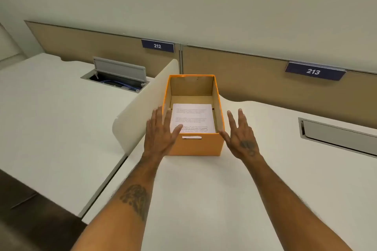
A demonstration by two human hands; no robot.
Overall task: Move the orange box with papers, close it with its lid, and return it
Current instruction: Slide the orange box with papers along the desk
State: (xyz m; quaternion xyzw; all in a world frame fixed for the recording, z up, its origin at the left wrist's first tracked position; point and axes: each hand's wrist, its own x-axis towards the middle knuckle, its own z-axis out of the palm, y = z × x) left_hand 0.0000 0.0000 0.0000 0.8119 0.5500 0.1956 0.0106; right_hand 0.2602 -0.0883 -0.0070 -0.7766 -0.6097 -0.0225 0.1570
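An orange cardboard box (pixel 201 145) stands open on the white desk (pixel 204 199), close against the divider panel. A stack of printed white papers (pixel 192 117) lies flat inside it. No lid is in view. My left hand (pixel 160 135) is at the box's left front corner, fingers spread, thumb over the front rim. My right hand (pixel 240 134) hovers just right of the box's right front corner, fingers apart, holding nothing. I cannot tell whether either hand touches the box.
A rounded white divider (pixel 142 106) separates this desk from the left desk (pixel 51 118). An open cable hatch (pixel 118 76) is on the left desk; a shut hatch (pixel 338 136) on the right. Back panels carry signs 212 (pixel 157 46) and 213 (pixel 314 71).
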